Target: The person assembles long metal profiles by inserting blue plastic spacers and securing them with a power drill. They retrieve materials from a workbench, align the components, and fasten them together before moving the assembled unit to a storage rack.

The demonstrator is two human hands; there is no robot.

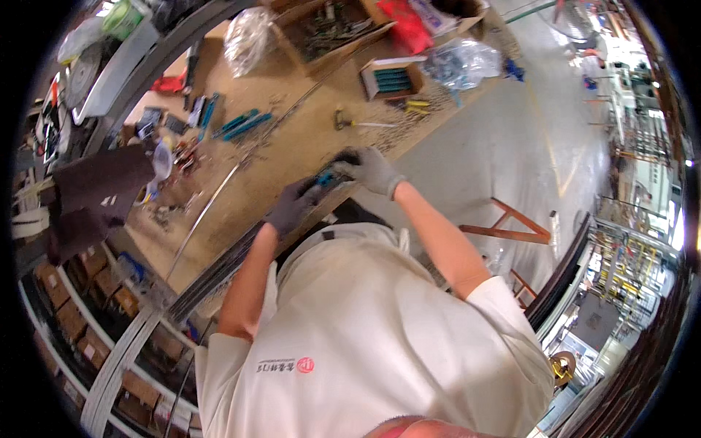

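- Wooden workbench (252, 182), eight to one o'clock from the blue piece (324, 177).
- Dark bar (219, 281) along the bench's near edge, toward half past seven.
- Right gloved hand (371, 172), three o'clock; left gloved hand (293, 206), half past seven; close together, grip too blurred to tell.
- Blue piece, between both.

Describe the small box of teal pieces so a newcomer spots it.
On the brown worktable, find the large open carton of small parts at the far side. Just to its right and nearer sits a much smaller open box. Its row of teal pieces sets it apart from the carton and the crumpled clear bag beside it.
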